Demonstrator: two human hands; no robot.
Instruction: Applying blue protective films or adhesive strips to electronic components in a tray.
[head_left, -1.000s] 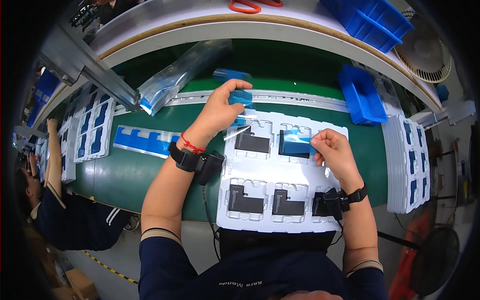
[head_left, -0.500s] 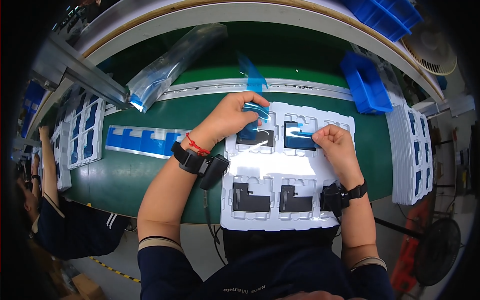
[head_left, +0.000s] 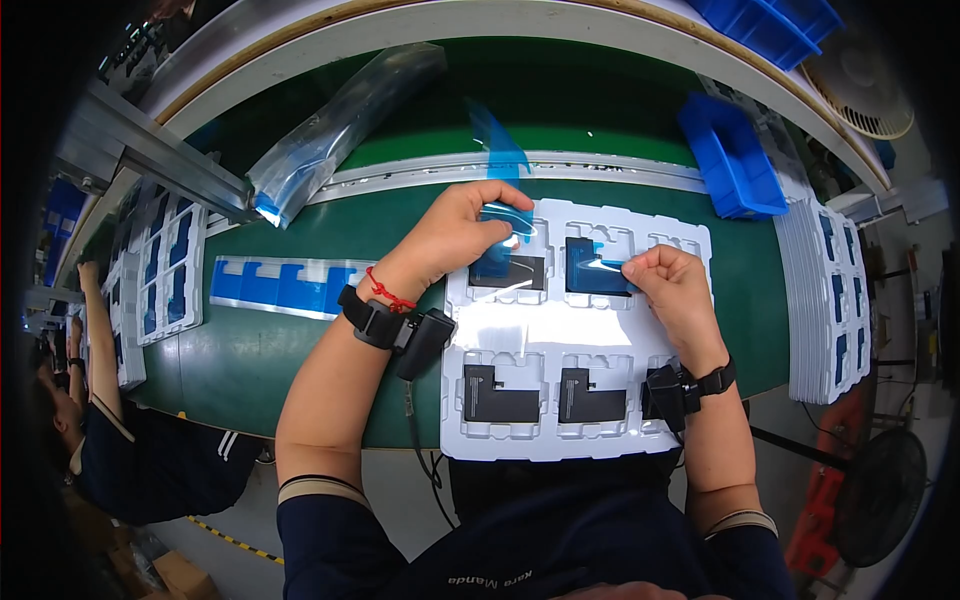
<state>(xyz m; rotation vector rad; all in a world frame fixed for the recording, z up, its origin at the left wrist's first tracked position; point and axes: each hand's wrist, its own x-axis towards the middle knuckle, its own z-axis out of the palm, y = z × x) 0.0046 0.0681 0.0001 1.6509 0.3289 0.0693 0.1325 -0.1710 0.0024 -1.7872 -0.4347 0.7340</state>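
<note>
A white plastic tray with moulded pockets lies before me, holding several black L-shaped flat battery cells. My left hand is closed over the tray's upper left, a clear-blue film strip between thumb and fingers. That strip hangs over an upper-left cell. In the upper middle pocket, another cell carries a blue film piece. My right hand pinches this piece at its right end, thumb against forefinger. The right wrist and its black device partly cover the lower right pocket.
Left of the tray lies a sheet of blue film pieces. Behind are a clear plastic bag and a metal rail. A blue bin and stacked trays stand right. Another person's arm is at far left.
Both hands keep their grips on the blue film, with hardly any movement. The whole view has shifted slightly.
</note>
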